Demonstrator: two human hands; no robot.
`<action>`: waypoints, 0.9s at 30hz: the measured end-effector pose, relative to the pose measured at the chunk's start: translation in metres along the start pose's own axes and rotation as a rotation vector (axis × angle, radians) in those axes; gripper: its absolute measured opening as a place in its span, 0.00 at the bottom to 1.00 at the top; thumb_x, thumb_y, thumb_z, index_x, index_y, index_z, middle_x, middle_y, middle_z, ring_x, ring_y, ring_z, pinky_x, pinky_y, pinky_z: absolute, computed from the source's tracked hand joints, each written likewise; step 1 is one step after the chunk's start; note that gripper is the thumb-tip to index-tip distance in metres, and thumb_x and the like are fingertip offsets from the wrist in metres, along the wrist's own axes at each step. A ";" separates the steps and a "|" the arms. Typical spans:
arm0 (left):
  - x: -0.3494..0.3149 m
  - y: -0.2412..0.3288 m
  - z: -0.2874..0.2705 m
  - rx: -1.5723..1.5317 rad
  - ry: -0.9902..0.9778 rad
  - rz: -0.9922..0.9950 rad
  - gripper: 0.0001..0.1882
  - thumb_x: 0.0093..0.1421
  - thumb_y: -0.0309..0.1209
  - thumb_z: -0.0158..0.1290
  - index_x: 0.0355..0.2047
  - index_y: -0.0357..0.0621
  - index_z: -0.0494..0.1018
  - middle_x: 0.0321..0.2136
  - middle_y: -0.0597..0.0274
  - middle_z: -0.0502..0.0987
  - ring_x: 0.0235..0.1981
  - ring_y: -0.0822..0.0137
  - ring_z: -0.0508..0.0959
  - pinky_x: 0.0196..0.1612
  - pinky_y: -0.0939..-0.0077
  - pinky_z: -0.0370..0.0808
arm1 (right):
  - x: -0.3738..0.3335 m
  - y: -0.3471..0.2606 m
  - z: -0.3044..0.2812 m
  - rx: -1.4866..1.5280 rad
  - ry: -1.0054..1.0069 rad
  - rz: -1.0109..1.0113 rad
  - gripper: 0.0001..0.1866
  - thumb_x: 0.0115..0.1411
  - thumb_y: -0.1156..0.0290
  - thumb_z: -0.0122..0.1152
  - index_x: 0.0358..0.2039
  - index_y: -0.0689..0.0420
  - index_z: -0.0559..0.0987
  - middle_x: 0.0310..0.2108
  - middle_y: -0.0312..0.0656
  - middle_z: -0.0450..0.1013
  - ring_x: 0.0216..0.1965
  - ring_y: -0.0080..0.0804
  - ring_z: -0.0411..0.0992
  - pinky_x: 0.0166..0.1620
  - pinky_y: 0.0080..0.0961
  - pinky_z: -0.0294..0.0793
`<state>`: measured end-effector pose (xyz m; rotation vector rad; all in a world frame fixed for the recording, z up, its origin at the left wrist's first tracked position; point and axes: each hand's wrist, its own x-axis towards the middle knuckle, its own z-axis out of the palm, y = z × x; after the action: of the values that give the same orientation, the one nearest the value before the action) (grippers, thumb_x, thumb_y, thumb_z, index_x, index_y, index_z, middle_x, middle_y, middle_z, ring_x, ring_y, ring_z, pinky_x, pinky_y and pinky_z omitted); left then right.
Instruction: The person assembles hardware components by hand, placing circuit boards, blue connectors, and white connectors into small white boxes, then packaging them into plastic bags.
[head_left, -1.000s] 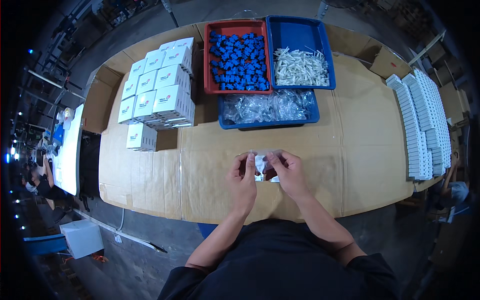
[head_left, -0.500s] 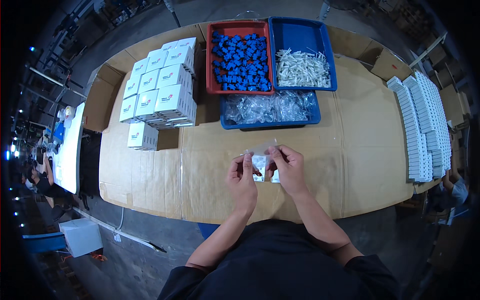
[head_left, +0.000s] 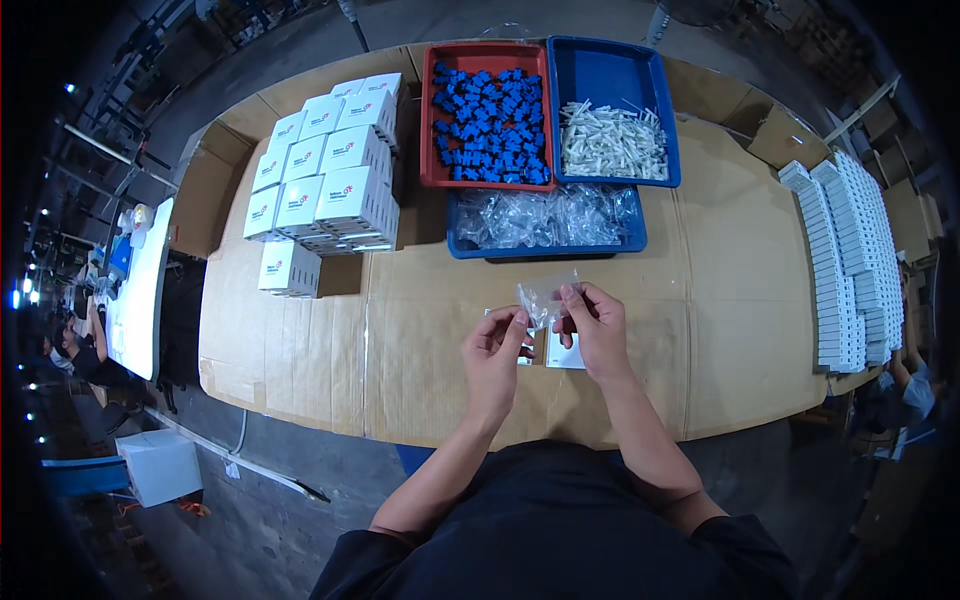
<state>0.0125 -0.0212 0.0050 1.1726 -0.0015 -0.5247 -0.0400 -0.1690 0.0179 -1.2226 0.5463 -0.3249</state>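
Note:
A small clear plastic bag (head_left: 543,299) is held up over the near middle of the table, with whitish contents too small to make out. My right hand (head_left: 602,338) pinches its right side between thumb and fingers. At its lower left edge, my left hand (head_left: 491,352) has thumb and fingertips closed on the bag. Beneath the hands, a white flat piece (head_left: 565,352) lies on the cardboard. Part of another white piece (head_left: 525,354) shows beside my left fingers; my hands hide much of both.
Beyond the hands sit a blue tray of clear bags (head_left: 462,246), a red tray of blue plastic parts (head_left: 428,130) and a blue tray of white plugs (head_left: 600,75). White boxes (head_left: 322,185) are stacked left, white pieces (head_left: 840,270) in rows right. Cardboard walls (head_left: 215,185) edge the table.
The bag has tilted and moved slightly right with my right hand. My hands are a little farther apart, and more of the white piece beneath shows. The view has shifted slightly.

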 end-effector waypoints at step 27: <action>-0.003 0.010 -0.005 0.609 -0.065 0.438 0.07 0.66 0.19 0.57 0.43 0.34 0.79 0.36 0.56 0.80 0.34 0.67 0.82 0.35 0.75 0.78 | -0.010 0.009 0.013 -0.007 -0.100 0.023 0.08 0.68 0.73 0.66 0.43 0.65 0.82 0.36 0.39 0.81 0.38 0.21 0.79 0.39 0.24 0.85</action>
<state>0.0148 -0.0126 0.0122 1.6892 -0.4931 -0.1679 -0.0413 -0.1509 0.0142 -1.2319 0.4750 -0.2411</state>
